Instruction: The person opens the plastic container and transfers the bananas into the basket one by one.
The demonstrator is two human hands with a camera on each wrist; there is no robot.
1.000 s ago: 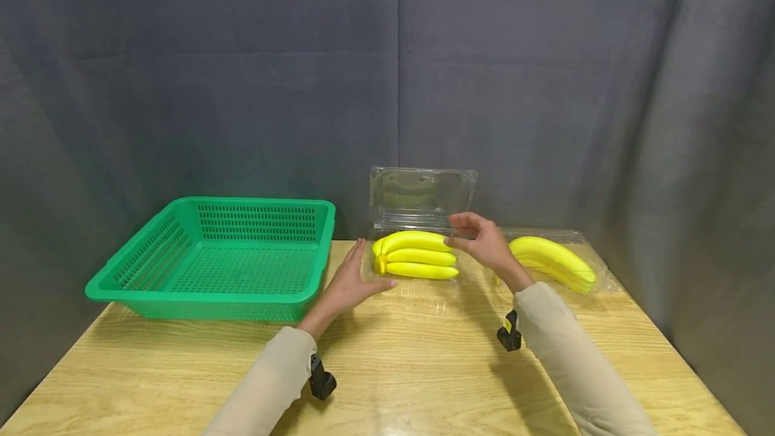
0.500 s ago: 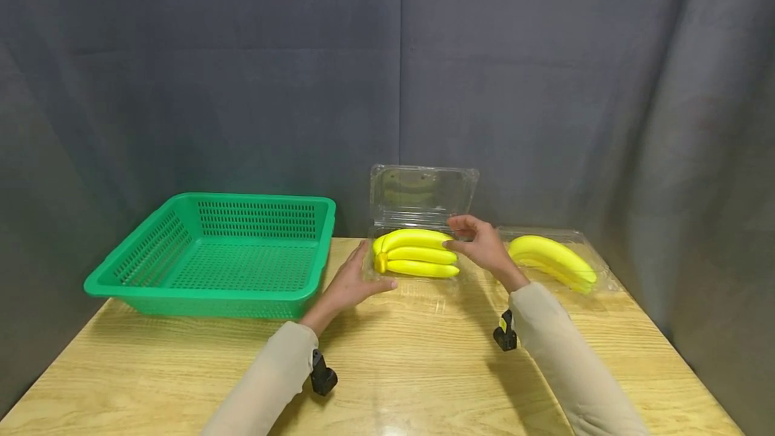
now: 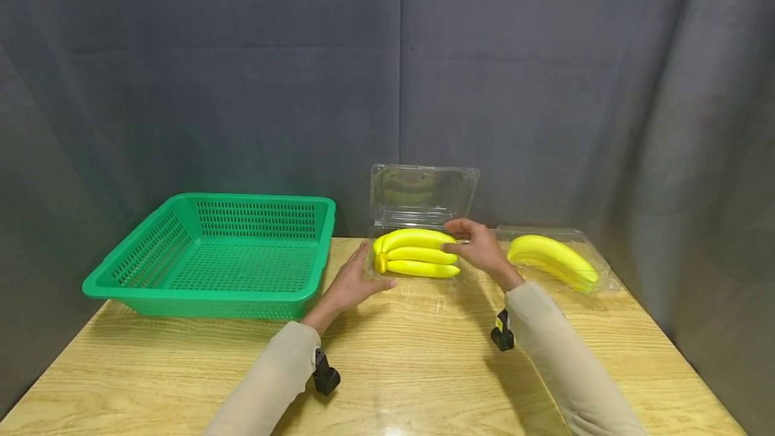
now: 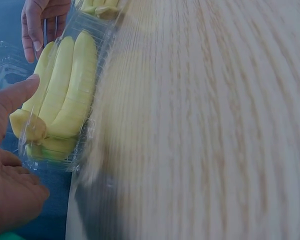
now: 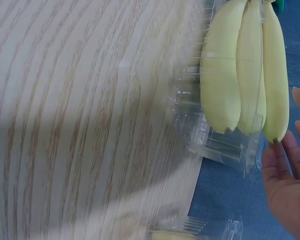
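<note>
A bunch of yellow bananas [image 3: 422, 253] lies in a clear plastic clamshell box [image 3: 425, 188], whose lid stands upright at the back. My left hand [image 3: 350, 286] is at the box's left end, fingers straight and thumb stretched along the front. In the left wrist view, the left thumb [image 4: 15, 97] is beside the banana stem end. My right hand [image 3: 483, 247] is at the right end by the banana tips, its fingers loosely bent. In the right wrist view, the right fingers [image 5: 285, 160] are next to one tip; whether they touch it I cannot tell.
A green perforated basket [image 3: 236, 296] stands on the left of the wooden table [image 3: 418, 369]. To the right, another clear box [image 3: 608, 274] holds a second bunch of bananas [image 3: 552, 258]. A dark grey curtain [image 3: 387, 73] hangs behind the table.
My right hand has moved slightly to the left along the banana tips, its fingers a little lower. The left hand, box and bananas stay nearly as they were.
</note>
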